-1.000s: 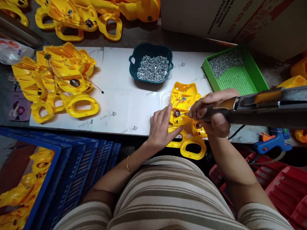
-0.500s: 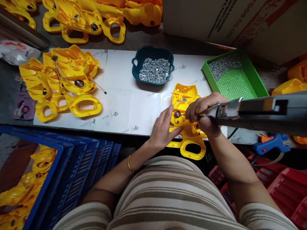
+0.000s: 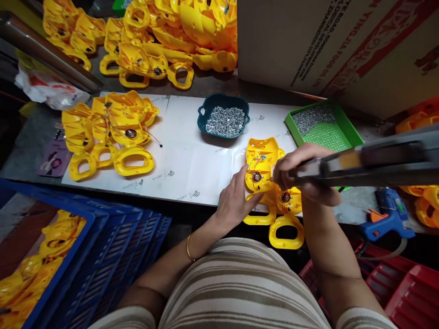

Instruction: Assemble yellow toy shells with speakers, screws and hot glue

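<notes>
Before me lies a yellow plastic shell (image 3: 262, 150) with wires, a small circuit board and a round speaker inside. My left hand (image 3: 233, 198) steadies its left edge, fingers along the side and thumb stretched over the lower part. A dark electric screwdriver (image 3: 373, 162) is in the grip of my right hand (image 3: 303, 171), fingers wrapped round its front end. The tool lies nearly level, its tip close to the right of the speaker; the exact contact is too small to tell. Another yellow shell part (image 3: 291, 201) with a round piece sits under my right hand, partly hidden.
A dark teal basket (image 3: 202, 125) and a green tray (image 3: 356, 139) hold small metal parts. More wired yellow shells (image 3: 128, 135) lie left, others behind. A cardboard box (image 3: 291, 55) stands at the back right. A blue glue gun (image 3: 387, 224), blue crates (image 3: 113, 242) and red crates (image 3: 408, 292) are nearer.
The view has tilted up, so the table sits lower in the picture. My right hand and the screwdriver have shifted slightly, baring more of the right shell part. My left hand keeps its place on the shell.
</notes>
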Demonstrator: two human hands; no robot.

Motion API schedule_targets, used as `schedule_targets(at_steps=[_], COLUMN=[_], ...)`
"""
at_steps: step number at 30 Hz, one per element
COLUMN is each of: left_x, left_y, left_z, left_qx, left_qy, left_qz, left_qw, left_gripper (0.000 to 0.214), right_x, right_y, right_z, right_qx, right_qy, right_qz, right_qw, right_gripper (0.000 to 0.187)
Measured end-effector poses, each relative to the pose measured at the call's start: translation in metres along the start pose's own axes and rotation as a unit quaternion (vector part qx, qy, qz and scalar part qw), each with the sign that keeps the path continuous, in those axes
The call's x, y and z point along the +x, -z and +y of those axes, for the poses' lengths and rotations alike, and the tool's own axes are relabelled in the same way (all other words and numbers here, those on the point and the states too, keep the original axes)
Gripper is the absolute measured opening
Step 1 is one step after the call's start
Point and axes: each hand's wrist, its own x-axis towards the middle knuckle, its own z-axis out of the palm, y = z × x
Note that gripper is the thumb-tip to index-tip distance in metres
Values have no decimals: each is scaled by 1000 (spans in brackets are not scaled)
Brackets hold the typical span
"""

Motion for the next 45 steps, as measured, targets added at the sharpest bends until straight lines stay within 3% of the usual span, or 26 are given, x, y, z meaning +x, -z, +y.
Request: schedule_targets(at_steps=[3,5,7,9,11,13,16,20,26,29,31,35,37,40,45], left_x=[3,18,49,91,136,173,204,210,206,206,205,205,206,207,204], left_y=[18,36,55,72,82,82,72,60,62,64,66,66,65,63,64], left_z=[-2,-10,-25,-43,-61,-75,-85,-86,-81,-80,-80,-78,-77,-77,-80], left_qx=[38,65,87,117,151,171,180,148,96,88,90,95,86,70,57], left_qy=[-6,-23,-60,-97,-116,-125,-134,-139,-95,-76,-81,-113,-105,-83,-75], left_qz=[-16,15,83,132,95,-2,-105,-119,-123,-130,-135,-149,-153,-141,-94], left_qw=[999,998,991,980,977,977,969,972,983,985,984,978,979,984,991], left_gripper=[80,63,33,20,17,23,34,32,16,14,17,37,30,17,13], right_x=[-5,-11,-20,-29,-38,-46,-51,-50,-52,-56,-58,-63,-63,-62,-61], right_y=[0,2,5,5,3,-1,-4,1,7,2,0,1,3,3,1], right_z=[-17,-27,-34,-37,-36,-33,-30,-26,-28,-33,-35,-36,-35,-34,-34], right_qx=[64,72,65,54,48,39,25,34,40,38,38,34,31,32,33], right_qy=[84,92,77,60,59,52,43,83,81,53,42,40,49,66,101], right_qz=[-1,-5,9,31,44,66,81,63,31,65,88,73,53,33,48], right_qw=[994,993,995,996,996,996,995,994,995,996,995,996,997,997,993], right_gripper=[27,29,28,27,27,28,26,29,32,28,29,29,27,29,32])
